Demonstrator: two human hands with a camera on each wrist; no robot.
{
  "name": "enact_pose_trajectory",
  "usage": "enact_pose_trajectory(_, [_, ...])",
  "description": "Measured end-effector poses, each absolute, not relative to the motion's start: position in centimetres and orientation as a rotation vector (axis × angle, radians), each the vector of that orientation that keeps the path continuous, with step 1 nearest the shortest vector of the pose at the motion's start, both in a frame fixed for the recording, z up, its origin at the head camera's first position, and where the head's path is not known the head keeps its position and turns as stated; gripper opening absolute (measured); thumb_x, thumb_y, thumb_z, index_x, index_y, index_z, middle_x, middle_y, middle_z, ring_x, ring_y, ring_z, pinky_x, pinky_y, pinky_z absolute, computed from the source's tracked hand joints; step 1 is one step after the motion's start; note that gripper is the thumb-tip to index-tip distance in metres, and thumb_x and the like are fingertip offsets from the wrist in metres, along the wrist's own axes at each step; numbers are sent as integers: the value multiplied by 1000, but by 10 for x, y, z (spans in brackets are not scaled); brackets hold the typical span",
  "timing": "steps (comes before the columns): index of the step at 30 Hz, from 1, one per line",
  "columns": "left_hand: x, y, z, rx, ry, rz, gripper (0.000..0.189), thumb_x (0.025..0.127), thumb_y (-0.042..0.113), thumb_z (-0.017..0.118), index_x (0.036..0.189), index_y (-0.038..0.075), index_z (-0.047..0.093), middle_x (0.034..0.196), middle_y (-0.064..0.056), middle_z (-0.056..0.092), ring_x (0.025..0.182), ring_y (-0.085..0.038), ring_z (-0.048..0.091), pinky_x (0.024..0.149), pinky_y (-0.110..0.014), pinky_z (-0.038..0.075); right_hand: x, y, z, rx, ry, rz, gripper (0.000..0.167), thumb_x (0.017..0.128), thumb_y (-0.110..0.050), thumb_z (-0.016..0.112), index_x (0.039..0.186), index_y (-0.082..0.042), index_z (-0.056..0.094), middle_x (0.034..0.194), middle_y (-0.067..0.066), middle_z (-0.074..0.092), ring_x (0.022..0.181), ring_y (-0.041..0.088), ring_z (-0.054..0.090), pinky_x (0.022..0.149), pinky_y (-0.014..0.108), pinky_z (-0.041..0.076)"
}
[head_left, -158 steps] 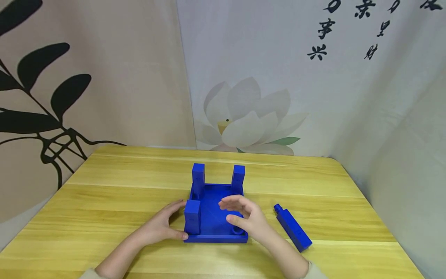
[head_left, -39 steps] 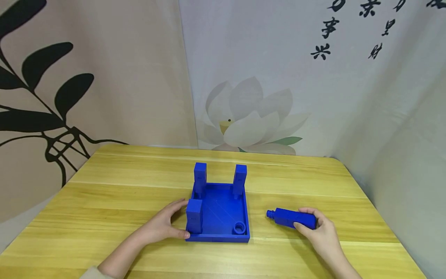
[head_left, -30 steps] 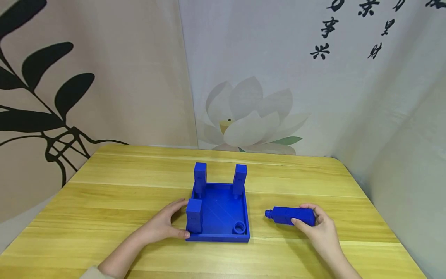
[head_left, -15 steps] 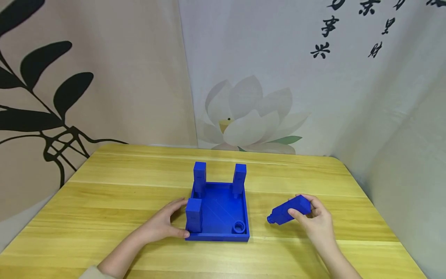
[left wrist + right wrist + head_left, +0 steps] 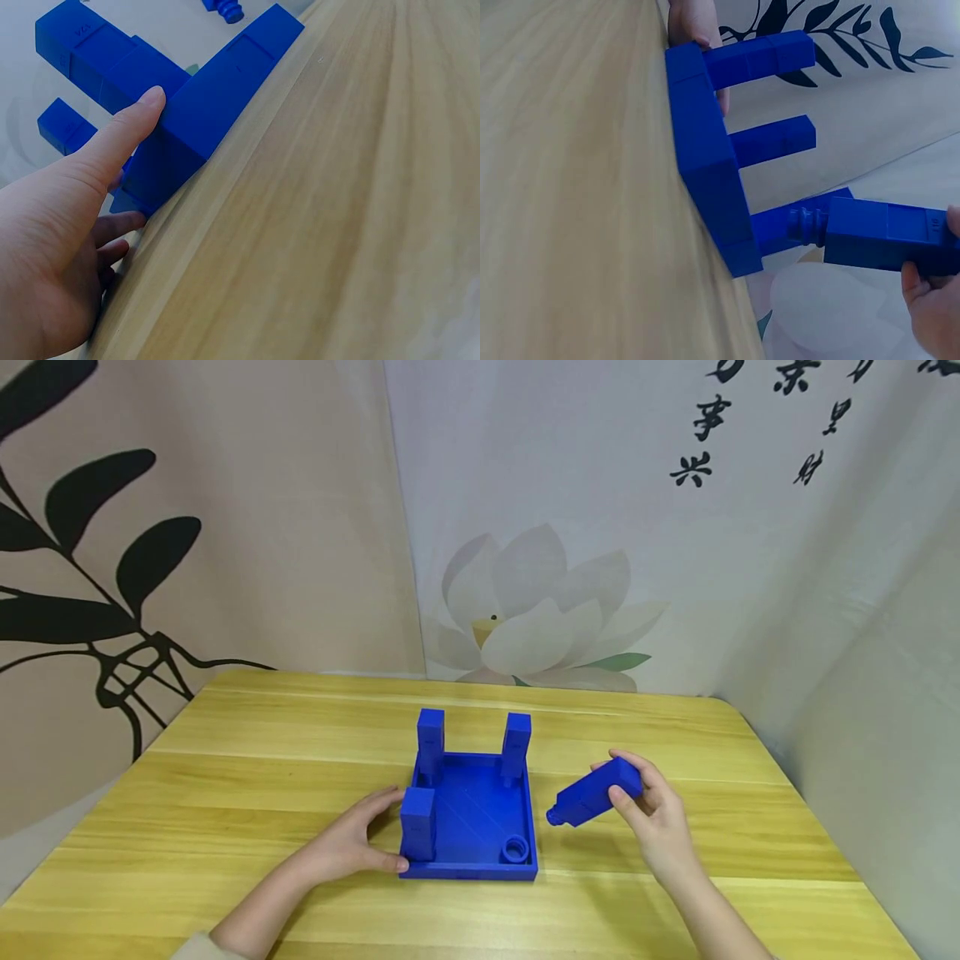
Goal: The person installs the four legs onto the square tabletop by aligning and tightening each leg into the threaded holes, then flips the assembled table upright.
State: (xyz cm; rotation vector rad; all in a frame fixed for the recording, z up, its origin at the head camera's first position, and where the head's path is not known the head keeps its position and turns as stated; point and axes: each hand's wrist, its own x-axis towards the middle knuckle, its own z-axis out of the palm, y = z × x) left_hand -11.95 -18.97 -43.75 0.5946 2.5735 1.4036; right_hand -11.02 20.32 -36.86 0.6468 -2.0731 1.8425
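Note:
A shallow blue tray-like base [image 5: 468,872] lies on the table, with upright square blue legs at the front-left [image 5: 418,827], back-left and back-right corners. At its front-right corner is a round socket ring [image 5: 506,850]. My left hand [image 5: 341,843] holds the base by its front-left corner, thumb on the rim and fingers along the left side. To the right of the base, my right hand [image 5: 660,827] grips a loose blue leg [image 5: 596,792] near its plain end, above the table. The leg's threaded end [image 5: 807,226] points left and down, toward the base.
The wooden table [image 5: 712,760] reaches back to a fabric backdrop [image 5: 570,485] printed with a pale flower, dark leaves and black characters. The standing legs rise well above the base's low rim.
My right hand first left the base and picked up the loose leg from the table. It then tilted the threaded end down and carried the leg left. My left hand stays put.

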Motion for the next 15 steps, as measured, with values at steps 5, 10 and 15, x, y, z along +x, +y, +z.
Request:
enact_pose_trajectory(5, [-120, -189, -438, 603, 2577, 1404, 97, 68, 37, 86, 144, 1, 39, 149, -28, 27, 135, -50, 22, 104, -67, 19, -111, 195, -362, 746, -2059, 1865, 35, 95, 10, 47, 131, 8, 46, 117, 7, 65, 107, 16, 61, 88, 26, 50])
enact_pose_trajectory(10, [-120, -189, -439, 602, 2584, 1402, 98, 67, 37, 87, 144, -1, 39, 149, -29, 27, 134, -51, 22, 104, -67, 18, -114, 188, -358, 790, -2026, 1856, 34, 93, 13, 50, 127, 10, 48, 115, 21, 63, 106, 18, 62, 87, 27, 51])
enact_pose_trajectory(15, [-121, -189, -440, 591, 2588, 1393, 99, 67, 38, 87, 144, -1, 39, 149, -29, 27, 134, -51, 22, 104, -67, 19, -116, 181, -356, 799, -1994, 1860, 33, 89, 15, 54, 122, 9, 52, 111, 26, 63, 104, 17, 63, 86, 26, 51])
